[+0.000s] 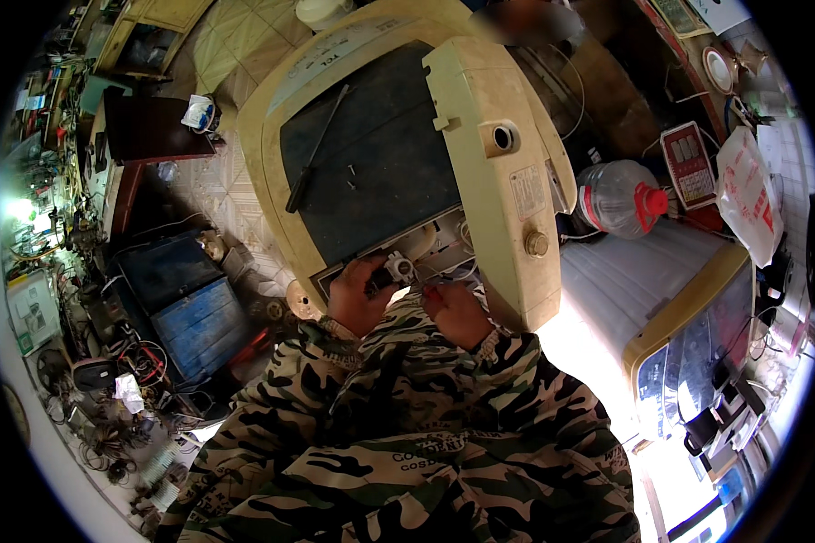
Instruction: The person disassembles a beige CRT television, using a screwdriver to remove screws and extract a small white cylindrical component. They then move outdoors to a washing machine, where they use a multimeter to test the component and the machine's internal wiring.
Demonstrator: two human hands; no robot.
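The one head fisheye looks down from above and behind the left hand point(360, 299) and right hand point(459, 315), fairly near, bending straight edges far out around them

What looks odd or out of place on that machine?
Two small loose pieces, probably screws, lie beside a screwdriver on the dark panel of the beige machine. They look odd because they're not fastened into anything.
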